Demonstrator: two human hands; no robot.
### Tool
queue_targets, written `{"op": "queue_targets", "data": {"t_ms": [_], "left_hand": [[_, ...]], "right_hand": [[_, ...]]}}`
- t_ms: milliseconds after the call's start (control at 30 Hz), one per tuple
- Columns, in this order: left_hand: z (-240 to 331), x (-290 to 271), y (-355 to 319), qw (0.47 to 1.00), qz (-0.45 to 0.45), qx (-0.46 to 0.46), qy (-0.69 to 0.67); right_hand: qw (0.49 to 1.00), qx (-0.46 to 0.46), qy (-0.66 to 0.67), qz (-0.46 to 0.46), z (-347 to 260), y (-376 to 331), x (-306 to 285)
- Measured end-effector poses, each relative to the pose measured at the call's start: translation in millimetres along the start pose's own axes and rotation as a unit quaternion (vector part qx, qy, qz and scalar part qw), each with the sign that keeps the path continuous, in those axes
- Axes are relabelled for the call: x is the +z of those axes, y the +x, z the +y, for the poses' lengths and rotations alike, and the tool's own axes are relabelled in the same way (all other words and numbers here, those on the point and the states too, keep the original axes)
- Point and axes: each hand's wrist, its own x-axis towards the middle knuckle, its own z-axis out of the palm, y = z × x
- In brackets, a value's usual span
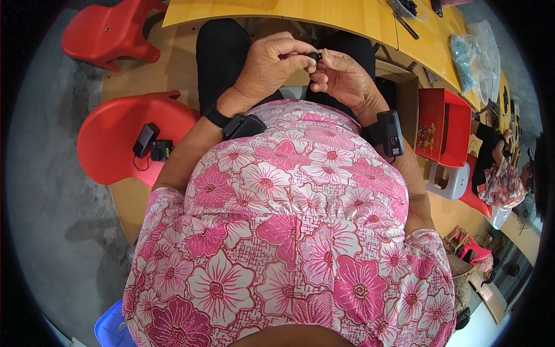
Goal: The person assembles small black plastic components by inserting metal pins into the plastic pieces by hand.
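Note:
Close together over my lap, just in front of the table's near edge, my two hands meet at a small black piece (315,56). My left hand (274,62) pinches it between thumb and index finger. From the other side, the thumb and fingertips of my right hand (346,75) close on it too. The piece is mostly covered by fingers, so its exact kind cannot be made out. Both wrists wear black straps with dark boxes, one box (244,126) on the left and another (391,134) on the right.
A yellow table (347,17) spans the front, bearing a clear tub (411,9) of black pieces and a bag of bluish bits (463,61). Red stools (107,130) stand at left, one holding black devices. At right are a red box (442,127) and another person (497,168).

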Motion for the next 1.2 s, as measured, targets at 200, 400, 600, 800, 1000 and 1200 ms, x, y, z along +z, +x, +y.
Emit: {"op": "queue_targets", "data": {"t_ms": [200,400,600,800,1000,1200], "left_hand": [[5.4,-2.8,1.6,0.999,-0.028,-0.016,-0.016],[7.5,-5.1,2.2,0.998,-0.049,-0.028,-0.03],[5.7,-3.5,0.6,0.999,-0.035,-0.013,-0.015],[1.9,0.6,1.6,1.0,-0.011,-0.01,0.004],[-2.4,6.7,0.9,0.996,0.006,-0.054,-0.072],[-12.3,12.2,-1.4,0.978,-0.008,-0.096,-0.182]], "right_hand": [[0.998,-0.006,-0.049,-0.024,-4.1,-0.6,-6.1],[0.998,0.0,-0.066,-0.009,-3.1,-2.0,-7.4],[0.998,0.009,-0.049,-0.029,-4.0,-2.7,-0.7],[0.998,-0.01,-0.049,-0.03,-4.1,-1.0,0.1],[0.998,-0.038,-0.05,-0.003,0.7,0.2,2.4],[0.992,-0.062,-0.106,0.03,-0.5,-1.5,5.1]]}}
